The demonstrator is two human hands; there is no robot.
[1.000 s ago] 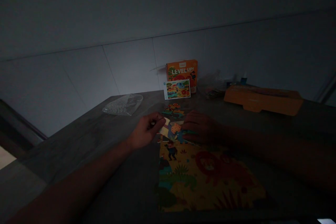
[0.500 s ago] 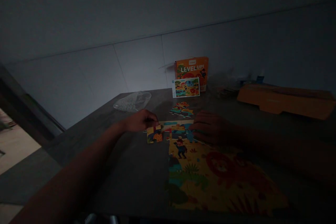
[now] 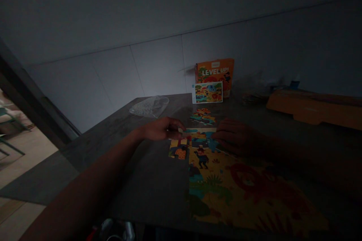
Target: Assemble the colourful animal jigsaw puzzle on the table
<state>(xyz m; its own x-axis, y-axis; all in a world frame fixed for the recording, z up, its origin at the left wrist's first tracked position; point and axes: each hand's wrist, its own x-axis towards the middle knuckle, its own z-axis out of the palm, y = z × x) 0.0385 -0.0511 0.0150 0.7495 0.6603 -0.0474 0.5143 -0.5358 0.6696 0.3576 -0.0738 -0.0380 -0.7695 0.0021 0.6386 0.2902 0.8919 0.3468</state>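
A partly joined jigsaw puzzle [image 3: 215, 180] with a lion, a crocodile and an explorer figure lies on the dark table. At its upper left edge, my left hand [image 3: 162, 128] has bent fingers and thumb closed on a puzzle piece, mostly hidden by the fingertips. Just below those fingers, a joined puzzle section [image 3: 178, 150] with an orange spotted shape sits close beside the puzzle's left edge. My right hand [image 3: 233, 135] rests flat over the upper part, its fingers stretched out near the blue elephant. Dim light hides the puzzle's right side.
Loose puzzle pieces [image 3: 202, 116] lie beyond the puzzle. Behind them a picture card [image 3: 208, 93] leans against an orange box [image 3: 215, 70]. A clear plastic bag [image 3: 149, 106] is at the back left, an orange cardboard tray [image 3: 311, 107] at the right. The wall [image 3: 158, 64] borders the table.
My left hand has shifted slightly right, and the section with the spotted shape now sits closer to the puzzle's left edge. My right hand stays on the puzzle. The whole view has turned slightly left.
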